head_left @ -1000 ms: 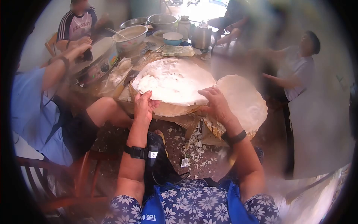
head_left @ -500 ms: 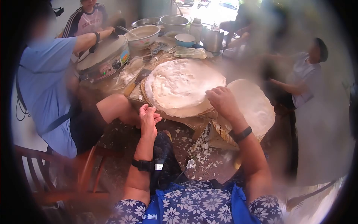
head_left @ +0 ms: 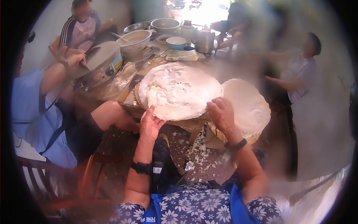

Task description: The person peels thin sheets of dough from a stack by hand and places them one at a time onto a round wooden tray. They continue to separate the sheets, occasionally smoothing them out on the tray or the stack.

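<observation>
A large, thin white pancake (head_left: 179, 89) lies on a round stack of similar sheets over a woven straw mat (head_left: 137, 98). My left hand (head_left: 150, 125) pinches its near left edge between thumb and fingers. At the near right edge my right hand (head_left: 221, 115) grips the rim, fingers curled over it. The pancake's surface is wrinkled and bumpy, and its near edge stands slightly off the stack. To the right, beside my right wrist, another round pale pancake (head_left: 248, 106) rests on a second straw mat (head_left: 251, 140).
A round griddle (head_left: 99, 61) stands at the left, with a co-worker in blue (head_left: 44, 115) beside it. Behind are a batter bowl (head_left: 136, 40), a blue bowl (head_left: 176, 43) and a metal pitcher (head_left: 205, 42). White scraps (head_left: 197, 149) litter the floor. Other people sit around the table.
My left hand has moved up from just below the pancake and taken hold of its near left edge. The pancake's near edge has shifted left. The blue-clothed co-worker leans farther left.
</observation>
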`<act>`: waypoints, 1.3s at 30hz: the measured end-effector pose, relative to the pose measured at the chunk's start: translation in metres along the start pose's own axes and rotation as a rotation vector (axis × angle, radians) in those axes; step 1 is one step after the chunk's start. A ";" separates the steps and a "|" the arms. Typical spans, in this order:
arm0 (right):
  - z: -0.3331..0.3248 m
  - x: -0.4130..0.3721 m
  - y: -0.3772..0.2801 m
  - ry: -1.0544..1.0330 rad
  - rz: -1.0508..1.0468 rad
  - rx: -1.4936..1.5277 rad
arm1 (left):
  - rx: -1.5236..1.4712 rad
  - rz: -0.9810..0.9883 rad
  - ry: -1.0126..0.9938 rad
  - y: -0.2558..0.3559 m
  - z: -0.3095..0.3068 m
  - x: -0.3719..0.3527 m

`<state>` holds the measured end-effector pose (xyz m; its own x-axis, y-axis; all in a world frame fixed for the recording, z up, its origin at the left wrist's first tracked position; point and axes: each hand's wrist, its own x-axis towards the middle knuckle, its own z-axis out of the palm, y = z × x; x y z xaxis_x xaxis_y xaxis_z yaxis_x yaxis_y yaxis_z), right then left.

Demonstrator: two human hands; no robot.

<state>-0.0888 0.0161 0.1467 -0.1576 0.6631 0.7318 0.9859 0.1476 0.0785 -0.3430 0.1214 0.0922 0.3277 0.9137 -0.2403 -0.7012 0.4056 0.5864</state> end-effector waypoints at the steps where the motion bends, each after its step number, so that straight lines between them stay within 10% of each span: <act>1: 0.002 -0.010 0.005 0.000 0.049 -0.019 | 0.051 0.011 -0.001 -0.006 -0.007 0.007; 5: 0.016 -0.050 0.039 0.007 0.467 0.052 | 0.153 0.044 0.017 -0.019 -0.016 0.017; 10: 0.016 -0.038 0.073 0.058 1.199 0.923 | 0.179 0.029 0.025 -0.017 -0.017 0.014; 23: 0.060 0.008 0.092 0.042 1.156 1.099 | 0.277 -0.021 -0.014 -0.022 -0.011 -0.002; 39: -0.059 -0.062 0.113 0.160 1.225 1.362 | 0.271 0.088 -0.302 -0.066 0.079 -0.030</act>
<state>0.0361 -0.0515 0.1500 0.6160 0.7877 0.0053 -0.2071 0.1684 -0.9637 -0.2568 0.0660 0.1218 0.4732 0.8803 0.0341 -0.5560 0.2684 0.7866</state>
